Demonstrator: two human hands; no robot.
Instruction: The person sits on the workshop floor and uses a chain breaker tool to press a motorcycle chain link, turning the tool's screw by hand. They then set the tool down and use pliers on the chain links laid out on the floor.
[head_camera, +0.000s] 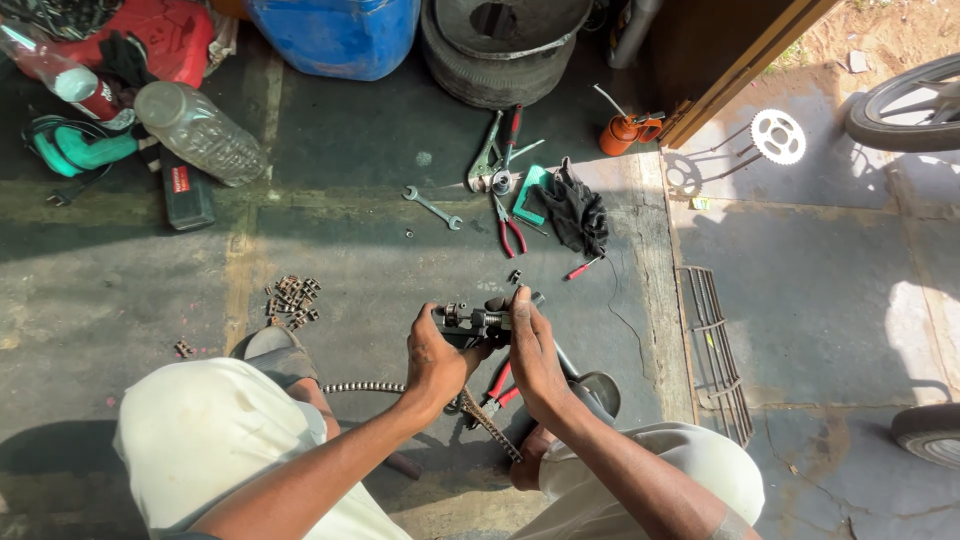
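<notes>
The floor is dark, oil-stained concrete (380, 270) crossed by paler seams, shaded over most of the frame and sunlit along the right side, where it meets a wooden door frame (745, 60) at the upper right. Low in the middle of the frame, the left hand (435, 360) and the right hand (535, 350) are both clenched around a small dark chain tool (480, 322), held just above the floor between the person's knees. A roller chain (420, 392) runs from the lower centre-left under the hands and down toward the lower centre. Red-handled pliers (500, 385) lie on the floor just below the hands. A heap of loose chain links (293, 300) sits left of centre. Above the hands, near the middle of the frame, lie a spanner (432, 207), more pliers (510, 230), a large cutter (495, 150) and a black rag (575, 212). An orange oil can (625, 132) stands beside the door frame. Along the top edge are a blue drum (335, 35) and a worn tyre (495, 60); a clear plastic bottle (200, 132) lies at the upper left. A sprocket (778, 136) rests in sunlight at the upper right, and a metal grille (712, 345) lies at the right.
</notes>
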